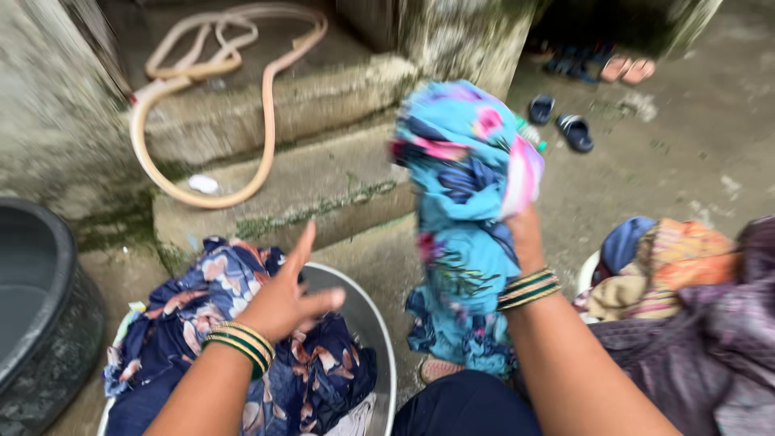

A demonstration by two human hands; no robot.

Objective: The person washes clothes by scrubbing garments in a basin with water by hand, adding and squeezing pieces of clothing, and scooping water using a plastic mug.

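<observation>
Gripping a twisted blue floral cloth [464, 218] in the raised right hand [525, 234], a person works over laundry in a concrete yard, the bundle hanging upright above the ground between the knees. The left hand [282, 303] is spread wide and holds nothing, hovering just above a navy floral garment [242, 355] heaped in a metal basin [373, 331]. By the look of it, that garment is already dealt with and the blue one is mid-way, though motion blur makes it hard to say whether it is wet. More clothes [670, 266] lie piled at the right, apparently still waiting. A dark tub [40, 323] stands at the left edge, a hose [218, 97] loops over mossy steps [323, 178], and sandals [565, 121] sit well apart beyond.
</observation>
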